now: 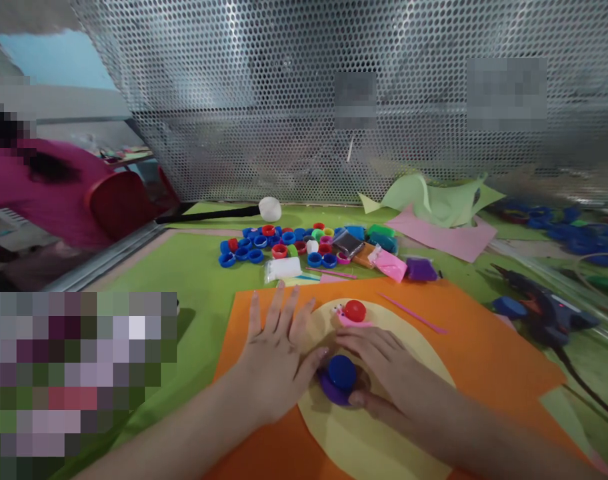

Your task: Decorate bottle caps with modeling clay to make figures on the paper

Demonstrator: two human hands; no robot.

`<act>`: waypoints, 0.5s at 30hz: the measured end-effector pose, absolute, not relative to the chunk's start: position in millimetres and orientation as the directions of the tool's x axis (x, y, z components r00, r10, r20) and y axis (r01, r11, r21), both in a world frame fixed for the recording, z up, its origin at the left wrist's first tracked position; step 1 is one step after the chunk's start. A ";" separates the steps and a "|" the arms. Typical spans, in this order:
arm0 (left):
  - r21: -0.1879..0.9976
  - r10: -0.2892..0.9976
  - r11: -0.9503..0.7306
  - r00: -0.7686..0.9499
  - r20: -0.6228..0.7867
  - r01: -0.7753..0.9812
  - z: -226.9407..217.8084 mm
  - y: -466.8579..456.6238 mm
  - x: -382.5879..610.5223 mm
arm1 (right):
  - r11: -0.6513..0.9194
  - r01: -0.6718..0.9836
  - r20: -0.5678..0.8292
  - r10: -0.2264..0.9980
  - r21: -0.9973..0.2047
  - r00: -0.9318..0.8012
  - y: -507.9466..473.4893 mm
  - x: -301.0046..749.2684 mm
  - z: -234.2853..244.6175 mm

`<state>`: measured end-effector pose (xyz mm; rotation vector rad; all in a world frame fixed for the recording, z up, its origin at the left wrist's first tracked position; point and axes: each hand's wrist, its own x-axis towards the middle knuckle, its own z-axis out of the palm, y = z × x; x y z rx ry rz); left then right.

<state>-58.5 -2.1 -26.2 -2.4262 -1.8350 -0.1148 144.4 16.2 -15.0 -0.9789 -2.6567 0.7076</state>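
A blue bottle cap (342,372) sits on a flattened purple piece of modelling clay (334,390), both on a pale yellow paper circle (384,440). My left hand (274,353) lies to their left, palm down, with its fingers spread and its thumb beside the cap. My right hand (394,373) curves along the right side, its thumb tip at the edge of the purple clay and its fingers above the cap; thumb and fingers are apart. Just beyond is a pink clay snail-like figure (351,322) with small eyes and a red cap (355,311) on it.
Orange paper (489,360) lies under the circle, with a thin pink stick (414,313) on it. Behind are several bottle caps (279,251) and clay packets (390,264). A glue gun (544,303) is at right. A perforated metal panel (304,133) stands behind; a person in pink (49,193) is at left.
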 end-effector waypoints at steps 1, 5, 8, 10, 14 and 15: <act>-0.036 0.956 -0.265 0.267 0.122 0.964 -25.5 -1.6 -58.7 | 0.663 0.552 0.036 0.656 -0.506 -0.754 16.8 144.2 -14.4; -0.013 0.967 -0.249 0.249 0.050 0.968 -18.4 0.2 -58.8 | 0.673 0.549 0.042 0.650 -0.496 -0.759 17.7 144.3 -13.4; 0.017 0.967 -0.256 0.255 0.017 0.967 -14.7 -0.2 -58.4 | 0.692 0.531 0.051 0.631 -0.489 -0.774 17.5 145.2 -13.6; 0.033 0.962 -0.273 0.272 0.024 0.962 -13.9 -0.9 -58.3 | 0.697 0.534 0.058 0.632 -0.478 -0.773 17.4 145.9 -14.8; 0.047 0.963 -0.270 0.270 0.005 0.962 -12.9 -0.9 -58.9 | 0.701 0.536 0.068 0.634 -0.470 -0.770 17.7 147.8 -20.3; 0.045 0.962 -0.271 0.272 0.000 0.961 -13.0 -0.5 -59.3 | 0.705 0.532 0.070 0.630 -0.469 -0.774 17.7 148.4 -21.9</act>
